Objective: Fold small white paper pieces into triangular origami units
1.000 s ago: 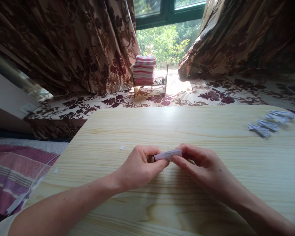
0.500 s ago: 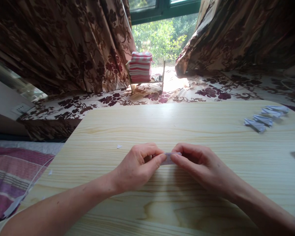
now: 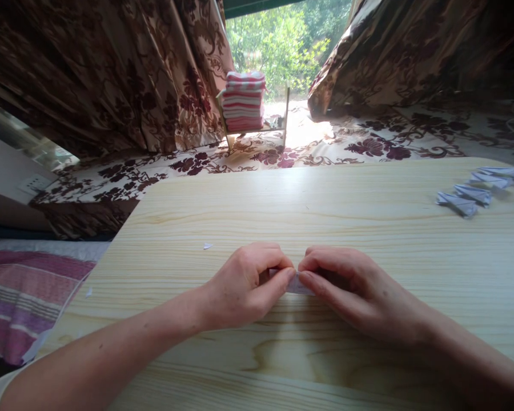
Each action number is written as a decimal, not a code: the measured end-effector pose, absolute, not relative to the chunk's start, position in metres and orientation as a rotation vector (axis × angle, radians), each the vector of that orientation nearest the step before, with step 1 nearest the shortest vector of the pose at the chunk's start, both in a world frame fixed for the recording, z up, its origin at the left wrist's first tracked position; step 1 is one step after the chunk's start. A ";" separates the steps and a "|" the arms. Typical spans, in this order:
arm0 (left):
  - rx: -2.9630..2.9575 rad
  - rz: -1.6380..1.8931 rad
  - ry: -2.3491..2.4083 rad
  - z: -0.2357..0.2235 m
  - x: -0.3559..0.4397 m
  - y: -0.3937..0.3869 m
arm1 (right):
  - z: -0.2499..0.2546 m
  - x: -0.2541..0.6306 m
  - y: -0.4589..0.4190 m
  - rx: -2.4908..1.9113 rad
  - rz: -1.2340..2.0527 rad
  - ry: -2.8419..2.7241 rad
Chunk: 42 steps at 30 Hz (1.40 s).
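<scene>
A small folded piece of white paper (image 3: 298, 285) is pinched between my two hands, just above the wooden table (image 3: 188, 217). My left hand (image 3: 257, 282) grips its left part between thumb and index finger. On the right part, the thumb and fingers of my right hand (image 3: 346, 285) close in the same way. The fingertips of both hands are close together, and they hide much of the paper. Several folded paper pieces (image 3: 457, 204) lie in a group at the table's far right.
Small paper scraps (image 3: 208, 246) lie on the table to the left. Beyond the far edge, a small rack (image 3: 257, 130) holds stacked pink-and-white cloths (image 3: 244, 103) on the flowered window seat. Patterned curtains (image 3: 132, 74) hang either side of the window. A striped cloth (image 3: 25, 297) is at left.
The view has tilted down slightly. My fingertips have drawn closer together along the paper, and its upper edge, which showed above my right thumb, is now mostly covered.
</scene>
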State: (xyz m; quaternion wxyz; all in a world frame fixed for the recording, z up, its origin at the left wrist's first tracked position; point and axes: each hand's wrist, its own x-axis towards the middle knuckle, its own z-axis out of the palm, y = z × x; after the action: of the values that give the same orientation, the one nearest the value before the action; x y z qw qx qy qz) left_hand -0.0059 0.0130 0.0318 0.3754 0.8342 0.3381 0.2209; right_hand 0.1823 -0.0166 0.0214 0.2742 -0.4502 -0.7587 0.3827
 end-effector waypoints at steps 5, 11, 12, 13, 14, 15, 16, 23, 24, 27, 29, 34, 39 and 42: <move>2.034 0.604 0.890 0.033 -0.009 0.013 | 0.019 0.183 -0.017 -1.205 1.070 -1.960; 1.637 0.472 0.952 0.035 -0.015 0.023 | 0.021 0.184 -0.016 -1.238 1.187 -1.891; 1.640 0.449 0.928 0.036 -0.016 0.024 | 0.021 0.184 -0.016 -1.241 1.198 -1.891; 1.666 0.435 0.912 0.036 -0.018 0.025 | 0.021 0.185 -0.016 -1.246 1.205 -1.893; 1.709 0.435 0.911 0.037 -0.019 0.025 | 0.022 0.185 -0.016 -1.250 1.209 -1.897; 1.764 0.448 0.924 0.037 -0.019 0.025 | 0.022 0.185 -0.016 -1.251 1.209 -1.902; 1.823 0.466 0.943 0.038 -0.020 0.025 | 0.022 0.185 -0.016 -1.252 1.205 -1.906; 1.909 0.520 0.850 0.038 -0.020 0.023 | 0.024 0.185 -0.016 -1.270 1.198 -1.901; 1.908 0.523 0.846 0.038 -0.020 0.023 | 0.024 0.185 -0.016 -1.273 1.201 -1.892; 1.931 0.537 0.861 0.037 -0.020 0.021 | 0.025 0.185 -0.017 -1.276 1.203 -1.871; 1.991 0.558 0.862 0.036 -0.019 0.019 | 0.024 0.183 -0.017 -1.266 1.196 -1.871; 2.123 0.586 0.818 0.033 -0.015 0.013 | 0.024 0.180 -0.019 -1.248 1.161 -1.940; 2.173 0.602 0.752 0.032 -0.010 0.009 | 0.025 0.180 -0.020 -1.202 1.137 -2.057; 2.109 0.629 0.793 0.033 -0.011 0.012 | 0.025 0.186 -0.018 -1.176 1.087 -2.051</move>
State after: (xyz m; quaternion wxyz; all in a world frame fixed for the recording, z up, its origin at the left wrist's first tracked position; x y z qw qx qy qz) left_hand -0.0106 0.0117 0.0334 0.3903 0.8300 0.3121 0.2477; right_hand 0.1857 -0.0180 0.0249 0.2664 -0.4355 -0.7597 0.4028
